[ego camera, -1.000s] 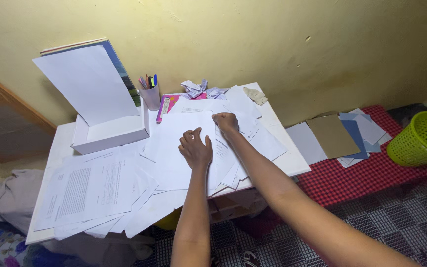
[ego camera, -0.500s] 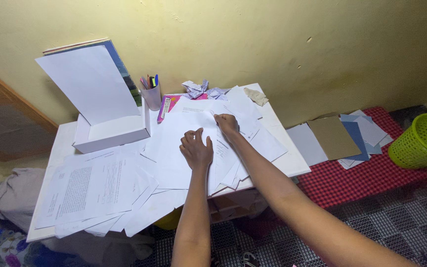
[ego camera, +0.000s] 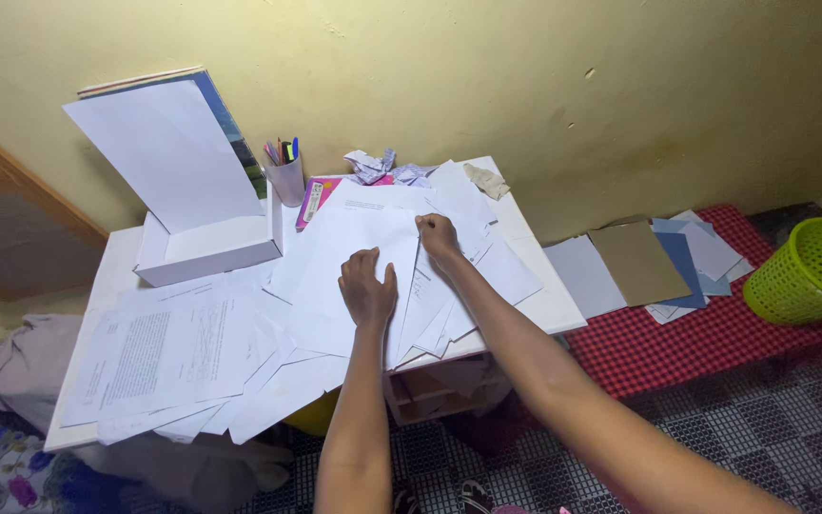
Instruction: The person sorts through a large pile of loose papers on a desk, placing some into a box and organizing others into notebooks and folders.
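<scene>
printed sheets (ego camera: 159,357) overhang the white table's (ego camera: 116,262) left edge; an open white box (ego camera: 204,249) and a pen cup (ego camera: 286,178) stand behind. left hand (ego camera: 366,288) lies open, palm flat on a blank white sheet (ego camera: 354,249). right hand (ego camera: 438,238) pinches that sheet's upper right corner. card sheets (ego camera: 641,261) and a green basket (ego camera: 806,268) lie far right.

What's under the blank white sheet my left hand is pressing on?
Under the blank white sheet, held flat by the left hand, more white sheets fan out toward the right hand. The white table shows only at its edges; whatever lies directly beneath is covered.
</scene>
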